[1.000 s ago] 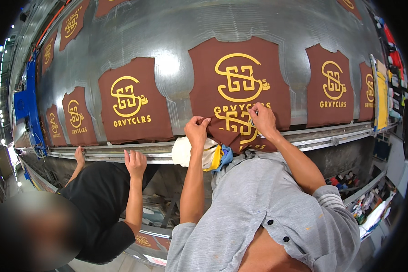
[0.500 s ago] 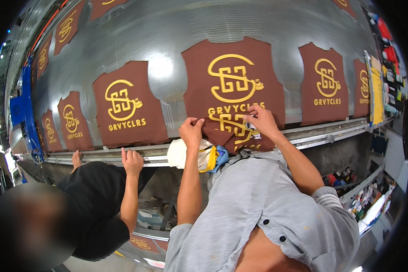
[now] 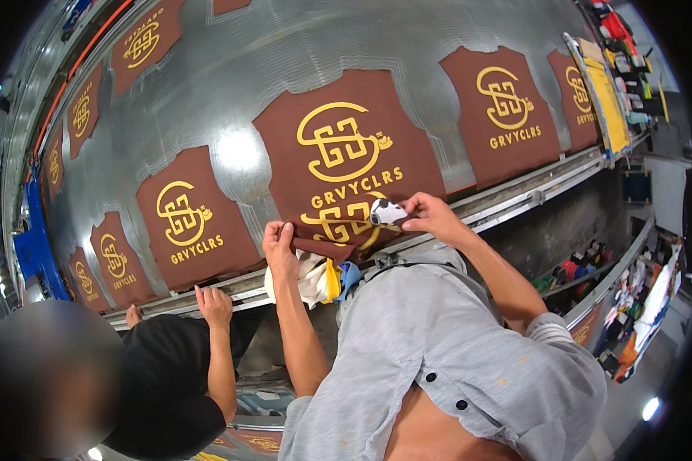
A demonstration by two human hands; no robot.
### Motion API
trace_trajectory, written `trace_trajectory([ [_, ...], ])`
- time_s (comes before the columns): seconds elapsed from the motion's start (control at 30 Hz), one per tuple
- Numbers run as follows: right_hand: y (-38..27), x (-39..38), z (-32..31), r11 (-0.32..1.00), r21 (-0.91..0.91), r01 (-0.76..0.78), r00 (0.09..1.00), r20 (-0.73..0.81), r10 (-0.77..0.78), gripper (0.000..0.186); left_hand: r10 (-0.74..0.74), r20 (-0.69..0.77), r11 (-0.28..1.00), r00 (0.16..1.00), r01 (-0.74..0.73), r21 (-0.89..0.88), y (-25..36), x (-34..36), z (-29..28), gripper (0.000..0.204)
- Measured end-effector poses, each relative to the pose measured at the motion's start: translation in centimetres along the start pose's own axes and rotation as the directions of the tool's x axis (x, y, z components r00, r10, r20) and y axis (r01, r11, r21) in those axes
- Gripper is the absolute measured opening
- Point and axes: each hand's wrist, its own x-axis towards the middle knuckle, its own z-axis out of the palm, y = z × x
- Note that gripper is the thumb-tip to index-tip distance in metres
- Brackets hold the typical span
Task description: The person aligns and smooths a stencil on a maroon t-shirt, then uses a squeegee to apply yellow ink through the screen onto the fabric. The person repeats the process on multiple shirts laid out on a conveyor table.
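Our left hand (image 3: 281, 246) has thumb and fingers nearly closed, pinching the left edge of a loose brown panel (image 3: 332, 247). Our right hand (image 3: 434, 218) is partly curled, its thumb and forefinger brought together on a small black-and-white bundle (image 3: 387, 211) at the panel's right side; we cannot tell whether they also grip the cloth. The loose panel lies rumpled over the lower part of a flat printed panel (image 3: 347, 142), at our edge of the worktop (image 3: 223, 86). We judge it light, soft and limp, likely to fold rather than tear; we would hold its plain edges, keeping off the yellow print in case that smears. Beyond, a pale rag (image 3: 311, 276) hangs below our left hand, and a co-worker's hand (image 3: 214, 306) rests by the metal rail (image 3: 507, 201).
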Motion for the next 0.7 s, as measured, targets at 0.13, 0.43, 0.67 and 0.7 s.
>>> trace_trajectory([
  [0.13, 4.5, 1.6, -1.4, 0.890, 0.148, -0.431, 0.901, 0.027, 0.432, 0.027, -0.039, 0.162, 0.980, 0.986, 0.069, -0.185, 0.6, -1.6, -0.2, 0.015],
  [0.43, -1.0, -2.2, -1.3, 0.927, 0.373, 0.052, 0.993, -0.116, -0.010, 0.030, -0.048, 0.134, 0.994, 0.990, 0.060, -0.092, 0.5, -3.7, -0.2, 0.013],
  [0.67, 2.3, 2.9, -3.7, 0.995, -0.012, -0.101, 0.927, -0.365, 0.090, 0.043, 0.390, -0.137, 0.782, 0.910, -0.249, 0.572, -3.0, 1.1, 1.1, 0.027],
  [0.7, 2.7, 2.7, -3.4, 0.983, -0.158, -0.095, 0.924, -0.381, 0.028, 0.047, 0.499, -0.188, 0.630, 0.846, -0.205, 0.749, -2.3, 0.5, 1.9, 0.048],
])
